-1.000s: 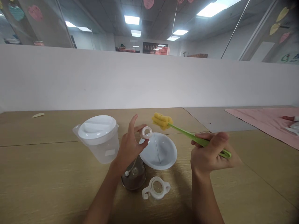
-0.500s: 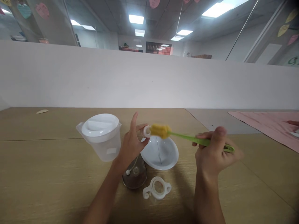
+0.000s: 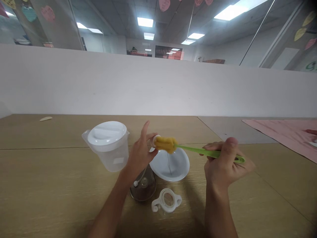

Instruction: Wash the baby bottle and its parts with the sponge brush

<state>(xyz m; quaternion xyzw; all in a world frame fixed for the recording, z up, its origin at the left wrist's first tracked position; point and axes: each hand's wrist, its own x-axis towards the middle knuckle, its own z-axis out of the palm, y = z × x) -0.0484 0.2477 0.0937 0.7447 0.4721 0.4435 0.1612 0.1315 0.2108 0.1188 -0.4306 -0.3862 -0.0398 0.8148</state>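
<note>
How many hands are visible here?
3: the left hand holding the small white ring, the right hand on the green handle, and another person's fingers at the right edge, mostly cut off.

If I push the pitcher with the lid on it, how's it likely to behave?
The pitcher is probably light for its size, as its cloudy, see-through body shows no obvious liquid. Pushed up near the lid, it may tip, since it narrows toward the base. It looks like fairly stiff plastic.

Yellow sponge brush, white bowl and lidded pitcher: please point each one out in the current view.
Yellow sponge brush (image 3: 166, 144): head view, on its sponge head.
White bowl (image 3: 182, 166): head view, on its inner wall.
Lidded pitcher (image 3: 107, 133): head view, on its lid.
</note>
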